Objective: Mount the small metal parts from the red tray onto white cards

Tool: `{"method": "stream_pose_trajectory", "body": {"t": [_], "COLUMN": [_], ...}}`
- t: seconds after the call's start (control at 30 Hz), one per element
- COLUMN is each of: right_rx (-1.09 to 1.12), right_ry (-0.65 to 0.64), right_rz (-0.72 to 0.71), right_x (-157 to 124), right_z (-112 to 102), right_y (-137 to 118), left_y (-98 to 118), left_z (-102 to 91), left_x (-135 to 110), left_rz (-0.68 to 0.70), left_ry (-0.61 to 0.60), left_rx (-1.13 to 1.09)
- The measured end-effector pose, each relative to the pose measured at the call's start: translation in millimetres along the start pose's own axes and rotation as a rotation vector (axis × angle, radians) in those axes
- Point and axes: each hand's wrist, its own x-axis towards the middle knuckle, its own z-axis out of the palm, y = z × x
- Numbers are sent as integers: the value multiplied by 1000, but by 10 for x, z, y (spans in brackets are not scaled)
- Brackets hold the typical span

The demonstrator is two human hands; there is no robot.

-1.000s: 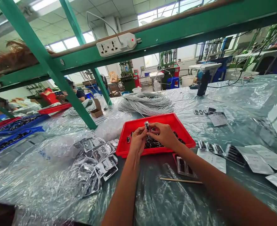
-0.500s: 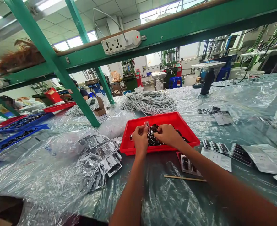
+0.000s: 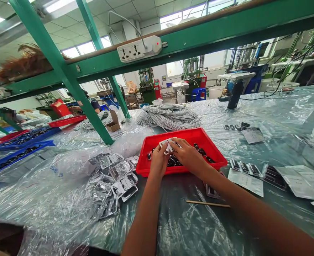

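Note:
My left hand (image 3: 159, 159) is closed on the near left side of a small blister pack (image 3: 167, 145), whose white backing faces up and is torn or uneven. From the right, my right hand (image 3: 188, 155) grips the same pack, its fingers bent over the backing. Both hands are above a red plastic tray (image 3: 214, 149). Inside the tray lie many small black parts with shiny ends (image 3: 173, 161), partly hidden under my hands. What the pack itself contains cannot be made out.
Left of the tray is a heap of opened blister packs (image 3: 114, 181). More packs with white cards (image 3: 246, 181) lie to the right. A thin wooden stick (image 3: 207, 203) is in front, a grey cable coil (image 3: 170, 115) behind. A green frame (image 3: 87, 106) crosses overhead.
The clear pack upright in my left hand is now tipped over, white backing up. My right hand has come from the black parts onto the pack.

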Motion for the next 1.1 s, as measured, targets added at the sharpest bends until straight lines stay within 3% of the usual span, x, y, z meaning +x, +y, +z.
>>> {"method": "stream_pose_trajectory", "body": {"t": [0.1, 0.23, 0.4, 0.5, 0.63, 0.7, 0.77, 0.87, 0.97, 1.1], "right_rx": [-12, 132, 433, 403, 169, 92, 64, 146, 243, 262], "right_ry": [15, 65, 118, 21, -206, -255, -218, -92, 7, 64], "right_rz": [-17, 20, 91, 192, 346, 389, 357, 210, 94, 27], "right_x": [-20, -44, -34, -3, 44, 58, 58, 39, 5, -37], "right_z": [14, 60, 84, 36, -102, -172, -206, -159, -41, 66], "right_y": [-17, -10, 28, 27, -8, -8, 14, 57, 68, 11], "left_y": [-29, -48, 1, 16, 4, 18, 53, 109, 119, 73], "left_z": [-38, -107, -111, -99, -148, -182, -190, -140, -64, -14], "left_x": [24, 54, 26, 13, 46, 75, 95, 84, 33, -19], "left_rz": [17, 11, 58, 130, 249, 245, 179, 60, 15, 70], "left_ry": [38, 72, -12, 0, 209, 278, 261, 129, 70, 127], "left_rx": [37, 5, 97, 285, 549, 513, 325, 66, 19, 56]}}
